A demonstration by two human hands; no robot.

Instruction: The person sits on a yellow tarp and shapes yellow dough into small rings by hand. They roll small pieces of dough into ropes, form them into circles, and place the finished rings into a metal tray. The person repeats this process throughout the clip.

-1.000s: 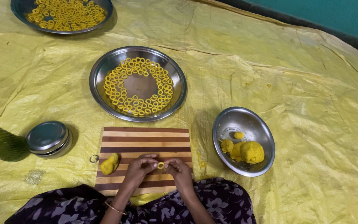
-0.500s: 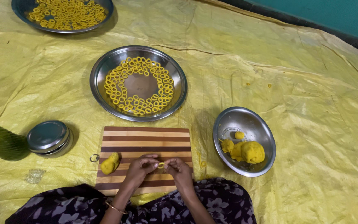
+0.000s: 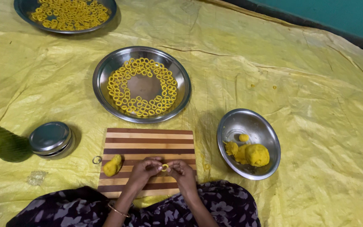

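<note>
Two hands pinched one small dough ring over the striped board

Left hand (image 3: 141, 170) and right hand (image 3: 182, 171) met at lower centre, fingertips clamped on the dough ring (image 3: 164, 167) above the cutting board (image 3: 148, 143); ends want gentle, even pressing. Nothing had shifted from half a second earlier; the dough lump (image 3: 113, 165) stayed lower left

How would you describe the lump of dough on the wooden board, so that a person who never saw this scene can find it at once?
Start from the striped wooden board in front of the person, below the large steel plate of yellow rings. On the board's left edge, beside the left hand, lies the dough lump. It lies alone on wood, while the other dough pieces sit in the steel bowl at the right.
</note>
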